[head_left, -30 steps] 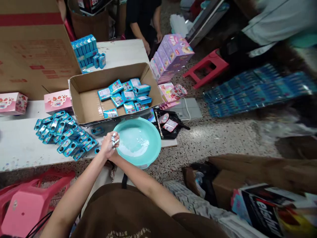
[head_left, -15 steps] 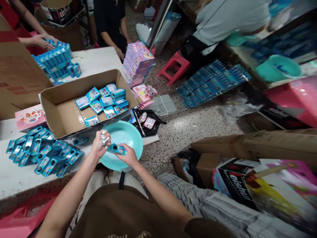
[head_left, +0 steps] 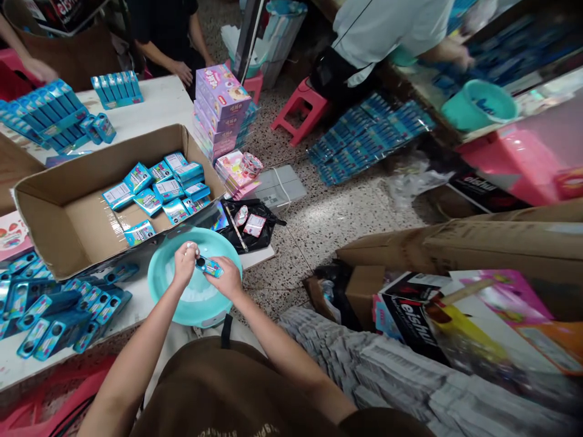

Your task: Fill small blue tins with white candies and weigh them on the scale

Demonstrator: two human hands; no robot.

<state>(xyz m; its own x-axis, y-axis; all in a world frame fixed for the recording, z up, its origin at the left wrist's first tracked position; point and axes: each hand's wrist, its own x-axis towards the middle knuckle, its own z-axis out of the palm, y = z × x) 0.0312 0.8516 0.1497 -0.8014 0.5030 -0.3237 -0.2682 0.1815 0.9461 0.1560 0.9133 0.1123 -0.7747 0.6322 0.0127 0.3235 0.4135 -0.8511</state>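
hands first, since they're closest: both sit together over the teal basin (head_left: pixel 166 291). right hand (head_left: pixel 226 280) is pinched shut on a small blue box (head_left: pixel 208 266), holding it flat with the open end facing left. left hand (head_left: pixel 184 262) is curled into a loose fist around some small white pieces (head_left: pixel 188 246), knuckles right up at the mouth of the box, pretty much touching it. can't see what's going on between the fingers, too small.

basin sits on the near edge of the white table (head_left: pixel 155 103), partly hanging off toward the person's lap, with something white in the bottom. just left of it there's a messy heap of empty blue boxes (head_left: pixel 54 309) lying every which way on the tabletop.

right behind the basin is an open cardboard carton (head_left: pixel 64 212) with a bunch of filled blue packs (head_left: pixel 157 188) in its right half. beside the carton's right corner, a black bag (head_left: pixel 255 227) with a couple of pink things on top.

farther back on the table: neat rows of blue boxes (head_left: pixel 45 112), and a stack of purple cartons (head_left: pixel 221 103) at the table's far right edge. another person's hand (head_left: pixel 39 70) reaches over those rows, someone in a black top (head_left: pixel 159 24) stands at the far end. across the floor there's a red stool (head_left: pixel 300 106) and a person in a white shirt (head_left: pixel 387 27) bent over the other counter, near another teal tub (head_left: pixel 478 103).
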